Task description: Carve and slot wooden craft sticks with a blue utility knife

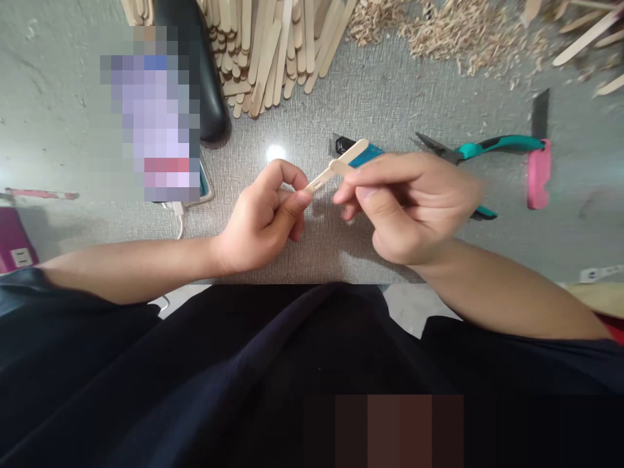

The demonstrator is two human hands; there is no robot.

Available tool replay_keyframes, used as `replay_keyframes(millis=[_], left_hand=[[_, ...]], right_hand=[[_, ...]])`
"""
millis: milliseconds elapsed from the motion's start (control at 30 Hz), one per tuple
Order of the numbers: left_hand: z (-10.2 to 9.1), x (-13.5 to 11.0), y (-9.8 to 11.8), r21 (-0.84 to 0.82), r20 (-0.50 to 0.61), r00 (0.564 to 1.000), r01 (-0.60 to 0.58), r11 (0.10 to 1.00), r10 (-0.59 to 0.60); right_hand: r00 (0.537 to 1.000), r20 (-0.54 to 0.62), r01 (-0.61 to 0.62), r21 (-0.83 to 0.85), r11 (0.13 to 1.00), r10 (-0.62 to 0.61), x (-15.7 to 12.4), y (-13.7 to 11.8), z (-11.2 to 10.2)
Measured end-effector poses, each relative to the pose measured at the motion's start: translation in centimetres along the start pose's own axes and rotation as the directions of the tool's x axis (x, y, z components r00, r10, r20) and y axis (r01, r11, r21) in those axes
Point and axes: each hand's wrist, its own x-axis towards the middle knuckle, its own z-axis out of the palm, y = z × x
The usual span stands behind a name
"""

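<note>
A wooden craft stick (351, 153) with a small slot cut in it is pinched between the thumb and forefinger of my left hand (266, 218), slanting up to the right. My right hand (414, 205) pinches a second craft stick (341, 168); most of it is hidden by the fingers. Its rounded end overlaps the first stick just past the slot; whether they touch I cannot tell. Behind the sticks lies a blue utility knife (369, 153), partly covered by my right hand. Teal-handled pliers (502, 144) lie beyond that hand, also partly covered.
Many loose craft sticks (277, 55) are heaped at the back, with wood shavings (448, 36) to their right. A pink-handled blade tool (539, 172) lies at right. At left are a black case (207, 84), a blurred-out object (156, 123) and a white cable (180, 218).
</note>
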Motion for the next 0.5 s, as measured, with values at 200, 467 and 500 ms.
replay_keyframes(millis=[200,467,500], left_hand=[[-0.05,0.09,-0.18,-0.050,-0.004,1.000,0.030,0.998,-0.030],[-0.11,0.26,-0.21,-0.065,0.020,1.000,0.009,0.998,-0.008],[-0.13,0.25,-0.22,-0.062,0.023,1.000,0.004,0.998,-0.003]], right_hand=[[0.986,0.105,0.147,-0.206,0.967,-0.128,-0.39,-0.40,0.00],[0.970,0.151,0.232,-0.365,0.902,-0.188,-0.02,-0.94,0.36],[0.971,0.150,0.229,-0.375,0.898,-0.185,-0.07,-0.89,0.38]])
